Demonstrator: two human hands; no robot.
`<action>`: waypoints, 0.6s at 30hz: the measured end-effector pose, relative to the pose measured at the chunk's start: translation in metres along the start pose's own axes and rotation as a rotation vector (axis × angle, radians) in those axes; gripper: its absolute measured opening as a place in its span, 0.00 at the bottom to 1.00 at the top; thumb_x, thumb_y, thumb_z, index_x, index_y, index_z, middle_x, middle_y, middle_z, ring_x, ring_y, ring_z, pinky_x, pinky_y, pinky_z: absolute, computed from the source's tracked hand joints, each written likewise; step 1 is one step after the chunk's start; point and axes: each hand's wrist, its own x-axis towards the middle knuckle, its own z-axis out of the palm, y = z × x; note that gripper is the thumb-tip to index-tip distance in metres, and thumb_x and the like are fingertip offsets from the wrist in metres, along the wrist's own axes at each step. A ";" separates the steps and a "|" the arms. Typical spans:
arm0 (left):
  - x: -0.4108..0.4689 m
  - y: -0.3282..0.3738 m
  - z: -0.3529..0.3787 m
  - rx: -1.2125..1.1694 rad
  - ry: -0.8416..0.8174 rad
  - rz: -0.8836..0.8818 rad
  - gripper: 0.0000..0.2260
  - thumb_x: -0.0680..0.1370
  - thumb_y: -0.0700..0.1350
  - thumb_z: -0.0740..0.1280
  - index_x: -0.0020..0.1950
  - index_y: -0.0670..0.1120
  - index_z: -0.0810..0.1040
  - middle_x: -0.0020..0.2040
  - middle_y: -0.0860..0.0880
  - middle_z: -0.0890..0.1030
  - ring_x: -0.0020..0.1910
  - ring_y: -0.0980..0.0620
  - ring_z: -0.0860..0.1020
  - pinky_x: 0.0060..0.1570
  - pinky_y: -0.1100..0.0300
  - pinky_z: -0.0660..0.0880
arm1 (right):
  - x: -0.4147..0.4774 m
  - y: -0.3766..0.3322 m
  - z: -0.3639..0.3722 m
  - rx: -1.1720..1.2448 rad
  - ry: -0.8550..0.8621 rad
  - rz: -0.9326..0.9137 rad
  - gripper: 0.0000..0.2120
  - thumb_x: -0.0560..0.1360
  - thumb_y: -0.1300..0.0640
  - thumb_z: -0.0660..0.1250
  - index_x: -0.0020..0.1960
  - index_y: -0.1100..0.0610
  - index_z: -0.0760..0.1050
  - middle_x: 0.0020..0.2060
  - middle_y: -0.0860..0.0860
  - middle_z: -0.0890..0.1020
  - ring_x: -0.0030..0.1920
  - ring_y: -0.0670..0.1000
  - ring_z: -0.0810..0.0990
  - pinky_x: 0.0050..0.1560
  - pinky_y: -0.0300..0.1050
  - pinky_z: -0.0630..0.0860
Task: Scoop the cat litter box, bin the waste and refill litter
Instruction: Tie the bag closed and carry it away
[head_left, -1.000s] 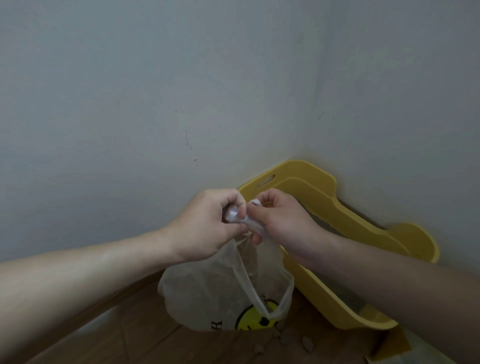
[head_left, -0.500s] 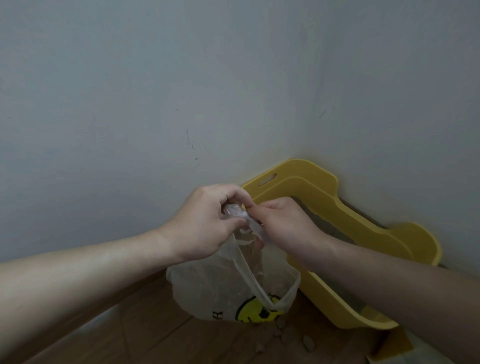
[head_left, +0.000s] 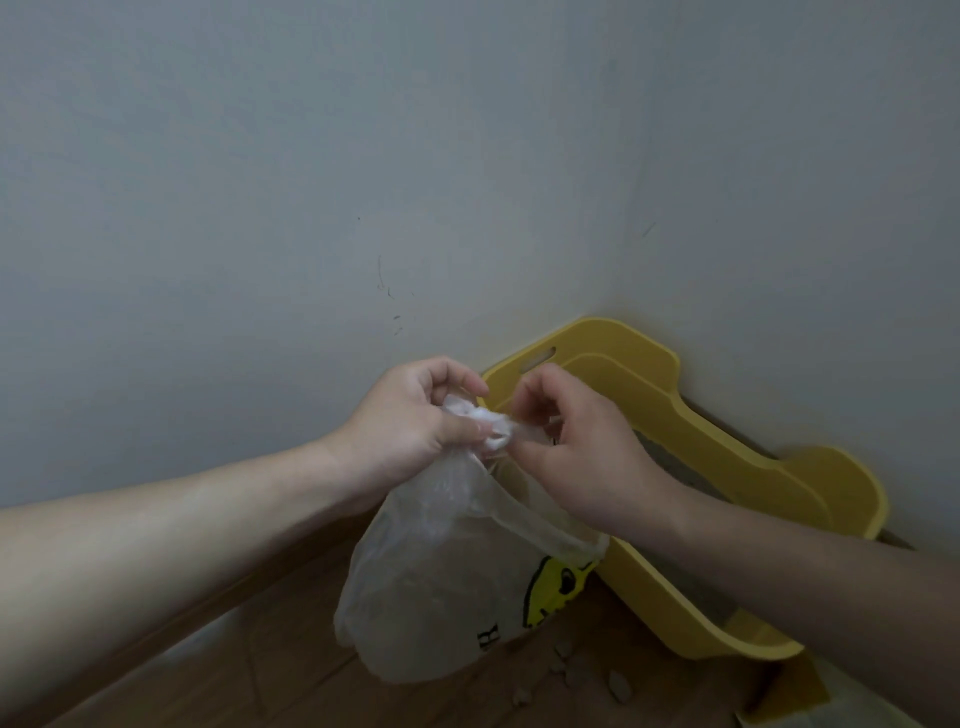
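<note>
Bag: clear plastic bag (head_left: 441, 587) w/ yellow smiley print, hangs below both hands, neck bunched btwn them.
L hand: left hand (head_left: 415, 421) grips twisted neck.
R hand: right hand (head_left: 571, 441) pinches neck end, fingers curled.
Box: yellow litter box (head_left: 727, 467) behind R hand, in corner.
Floor: litter bits (head_left: 587, 675) under bag.

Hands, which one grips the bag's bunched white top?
The left hand: its thumb clamps the bunched top of the plastic bag; the right hand only pinches a strand.
</note>
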 end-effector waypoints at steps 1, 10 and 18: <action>0.000 0.000 -0.001 -0.042 0.002 -0.021 0.13 0.70 0.28 0.73 0.46 0.44 0.78 0.32 0.50 0.81 0.31 0.53 0.79 0.33 0.61 0.76 | -0.001 0.002 0.000 -0.037 0.022 -0.062 0.08 0.73 0.58 0.72 0.46 0.50 0.74 0.44 0.46 0.77 0.44 0.45 0.75 0.43 0.42 0.74; 0.000 0.003 -0.001 -0.255 -0.063 -0.078 0.09 0.73 0.31 0.69 0.47 0.43 0.78 0.36 0.45 0.81 0.31 0.51 0.80 0.33 0.61 0.78 | -0.001 0.007 0.000 -0.095 0.072 -0.180 0.09 0.70 0.51 0.76 0.45 0.51 0.79 0.41 0.44 0.77 0.43 0.43 0.74 0.41 0.37 0.72; 0.017 0.043 -0.006 -0.185 -0.040 0.065 0.05 0.65 0.40 0.73 0.40 0.44 0.86 0.34 0.48 0.83 0.33 0.54 0.80 0.35 0.64 0.79 | 0.023 -0.010 -0.026 -0.056 0.243 -0.268 0.04 0.73 0.52 0.74 0.41 0.50 0.80 0.40 0.45 0.78 0.42 0.45 0.77 0.42 0.41 0.74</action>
